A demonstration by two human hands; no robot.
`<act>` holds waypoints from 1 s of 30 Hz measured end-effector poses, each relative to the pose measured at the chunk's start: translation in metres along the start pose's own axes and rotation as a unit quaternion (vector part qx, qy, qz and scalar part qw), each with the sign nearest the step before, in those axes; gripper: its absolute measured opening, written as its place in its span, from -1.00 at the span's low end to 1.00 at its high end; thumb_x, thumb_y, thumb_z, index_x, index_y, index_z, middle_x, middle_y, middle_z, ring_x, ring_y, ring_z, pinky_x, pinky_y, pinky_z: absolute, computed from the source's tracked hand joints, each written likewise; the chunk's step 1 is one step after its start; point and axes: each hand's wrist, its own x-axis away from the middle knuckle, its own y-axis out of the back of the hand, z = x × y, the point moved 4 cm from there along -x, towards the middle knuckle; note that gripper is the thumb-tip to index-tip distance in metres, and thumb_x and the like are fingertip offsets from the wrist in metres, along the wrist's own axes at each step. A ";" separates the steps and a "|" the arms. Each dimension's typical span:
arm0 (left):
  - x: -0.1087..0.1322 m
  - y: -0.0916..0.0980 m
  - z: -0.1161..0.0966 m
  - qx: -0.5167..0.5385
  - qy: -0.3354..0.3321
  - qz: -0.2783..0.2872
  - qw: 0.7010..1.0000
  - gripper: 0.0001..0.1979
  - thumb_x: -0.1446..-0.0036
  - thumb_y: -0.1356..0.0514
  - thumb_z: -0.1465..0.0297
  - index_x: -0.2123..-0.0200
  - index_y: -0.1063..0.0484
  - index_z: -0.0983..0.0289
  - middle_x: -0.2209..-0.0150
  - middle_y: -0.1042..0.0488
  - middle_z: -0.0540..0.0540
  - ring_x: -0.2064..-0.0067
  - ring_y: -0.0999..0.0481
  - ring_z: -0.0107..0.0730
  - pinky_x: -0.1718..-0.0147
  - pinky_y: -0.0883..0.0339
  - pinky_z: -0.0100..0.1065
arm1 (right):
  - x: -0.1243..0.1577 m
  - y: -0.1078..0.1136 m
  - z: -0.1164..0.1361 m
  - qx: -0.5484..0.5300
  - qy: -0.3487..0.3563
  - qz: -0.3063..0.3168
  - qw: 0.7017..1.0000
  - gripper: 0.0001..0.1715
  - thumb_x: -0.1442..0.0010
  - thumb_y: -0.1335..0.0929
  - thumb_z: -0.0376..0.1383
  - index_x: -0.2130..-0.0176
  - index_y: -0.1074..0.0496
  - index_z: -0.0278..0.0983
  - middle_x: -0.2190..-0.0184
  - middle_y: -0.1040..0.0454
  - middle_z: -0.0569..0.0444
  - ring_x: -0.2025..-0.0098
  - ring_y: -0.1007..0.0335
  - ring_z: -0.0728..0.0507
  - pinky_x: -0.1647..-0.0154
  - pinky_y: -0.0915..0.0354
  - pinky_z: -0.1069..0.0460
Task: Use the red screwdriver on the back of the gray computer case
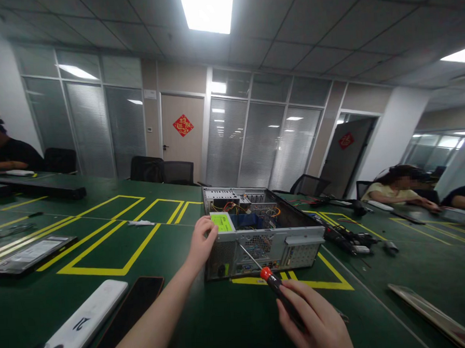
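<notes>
An open desktop computer case [294, 232] lies on its side on the green table [193, 311], its rear panel facing me and wires showing inside. My left hand [201, 243] grips the case's near left top corner, beside the power supply with a green label [221, 222]. My right hand [316, 320] is closed round the black handle of a screwdriver [267, 274] with a red collar. Its metal shaft points up and left at the rear panel, tip near the fan grille.
A white device [80, 325] and a dark phone [130, 312] lie at the near left. A flat metal panel [30, 254] rests further left, another [434, 314] at the right. Cables and tools [348, 238] lie right of the case. Other people sit at far left and far right. Yellow tape lines mark the table.
</notes>
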 end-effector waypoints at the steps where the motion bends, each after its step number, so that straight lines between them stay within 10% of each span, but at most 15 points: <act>1: 0.000 0.000 0.000 0.000 0.003 0.002 1.000 -0.75 -0.19 -0.11 0.31 0.51 -0.40 0.23 0.33 -0.49 0.11 0.00 -0.44 -0.18 -0.08 -0.31 -0.13 | -0.001 0.000 0.001 -0.001 0.001 -0.001 1.000 -0.76 -0.24 -0.30 -0.40 0.08 -0.45 -0.37 0.25 -0.59 -0.16 0.23 -0.58 -0.16 0.23 -0.54 0.00; 22: -0.003 0.000 0.008 -0.005 0.000 -0.001 1.000 -0.73 -0.18 -0.12 0.28 0.53 -0.42 0.24 0.32 -0.49 0.12 0.06 -0.46 -0.21 -0.04 -0.33 -0.15 | -0.006 -0.007 0.028 0.023 0.055 0.062 0.996 -0.71 -0.29 -0.24 -0.33 0.11 -0.48 -0.38 0.23 -0.62 -0.20 0.30 -0.60 -0.21 0.35 -0.53 0.01; 30: -0.005 -0.002 0.007 -0.007 0.006 -0.002 1.000 -0.73 -0.15 -0.13 0.30 0.56 -0.42 0.24 0.33 -0.49 0.12 0.10 -0.46 -0.21 -0.01 -0.34 -0.15 | -0.009 -0.011 0.024 -0.022 -0.095 0.100 0.990 -0.43 -0.27 -0.23 -0.35 -0.25 -0.17 -0.35 0.05 -0.56 -0.22 0.30 -0.61 -0.17 0.42 -0.53 0.09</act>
